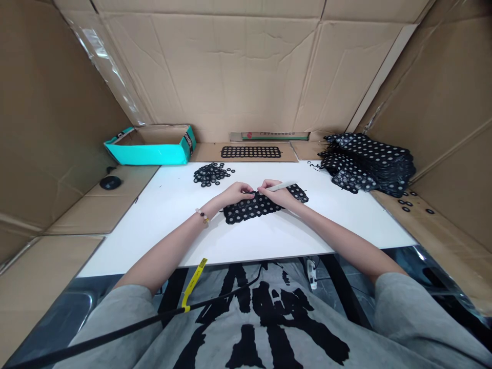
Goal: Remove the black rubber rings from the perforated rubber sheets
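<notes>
Dotted blk sheet [246, 209]: ctr of white bench [184, 225], skewed; matte-looking, pale round spots in rows, uneven edge. L hand [240, 193]: thumb + fingertips at sheet's far edge; cannot tell if pinching. R hand [277, 193]: closed on white pen-shaped tool [282, 186], covers part of sheet. Blk ring pile [209, 175]: beyond L hand. Turquoise open box [148, 154]: far L, cardbd interior. Blk grid panel [251, 152]: flat on cardbd strip [207, 153], far side. Dotted sheet stack [378, 161]: far R, overlapping, near loose rings [406, 209]. Creased cardbd walls [215, 66] enclose bench.
</notes>
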Available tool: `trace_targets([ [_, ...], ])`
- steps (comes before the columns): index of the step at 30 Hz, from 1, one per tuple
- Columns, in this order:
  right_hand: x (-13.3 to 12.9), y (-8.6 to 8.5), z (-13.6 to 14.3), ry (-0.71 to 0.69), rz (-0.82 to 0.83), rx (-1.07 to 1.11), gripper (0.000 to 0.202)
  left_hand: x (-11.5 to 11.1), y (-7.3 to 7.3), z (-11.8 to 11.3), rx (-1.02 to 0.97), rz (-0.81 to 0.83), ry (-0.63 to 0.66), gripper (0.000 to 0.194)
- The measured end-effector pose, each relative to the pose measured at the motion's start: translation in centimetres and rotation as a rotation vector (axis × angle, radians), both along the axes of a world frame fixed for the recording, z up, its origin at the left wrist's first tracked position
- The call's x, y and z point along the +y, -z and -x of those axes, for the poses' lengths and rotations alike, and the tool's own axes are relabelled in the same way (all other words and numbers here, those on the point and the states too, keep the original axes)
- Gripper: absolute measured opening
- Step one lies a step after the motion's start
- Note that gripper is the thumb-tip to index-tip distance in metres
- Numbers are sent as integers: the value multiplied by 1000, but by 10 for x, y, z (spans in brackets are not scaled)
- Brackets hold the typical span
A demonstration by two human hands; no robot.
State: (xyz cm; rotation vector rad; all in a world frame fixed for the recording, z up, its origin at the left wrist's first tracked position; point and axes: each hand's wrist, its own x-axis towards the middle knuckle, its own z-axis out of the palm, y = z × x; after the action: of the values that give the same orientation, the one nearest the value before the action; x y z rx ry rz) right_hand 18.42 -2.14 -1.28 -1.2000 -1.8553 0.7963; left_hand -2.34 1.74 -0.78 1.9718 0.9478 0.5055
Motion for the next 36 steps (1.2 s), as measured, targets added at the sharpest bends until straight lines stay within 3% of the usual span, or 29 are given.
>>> trace_targets([
  [6,-4,4,7,43,-68,-83,24,-8,-5,1,-25,219,-21,39],
  [10,-4,6,12,74,-114,-188,21,-5,-7,6,-20,308,44,40],
  [13,-3,5,11,68,-127,-195,21,-2,-8,6,-8,230,96,41],
  [18,-4,-3,2,37,-43,-50,25,-6,-9,0,155,-34,36,39],
  [21,-5,-5,-1,-20,18,-44,22,-9,-8,-2,180,-70,60,34],
  [31,-1,4,0,-26,-77,-148,23,-10,-6,-2,110,107,-18,35],
  [36,-2,7,8,12,-153,-254,21,-11,-12,4,35,336,43,40],
])
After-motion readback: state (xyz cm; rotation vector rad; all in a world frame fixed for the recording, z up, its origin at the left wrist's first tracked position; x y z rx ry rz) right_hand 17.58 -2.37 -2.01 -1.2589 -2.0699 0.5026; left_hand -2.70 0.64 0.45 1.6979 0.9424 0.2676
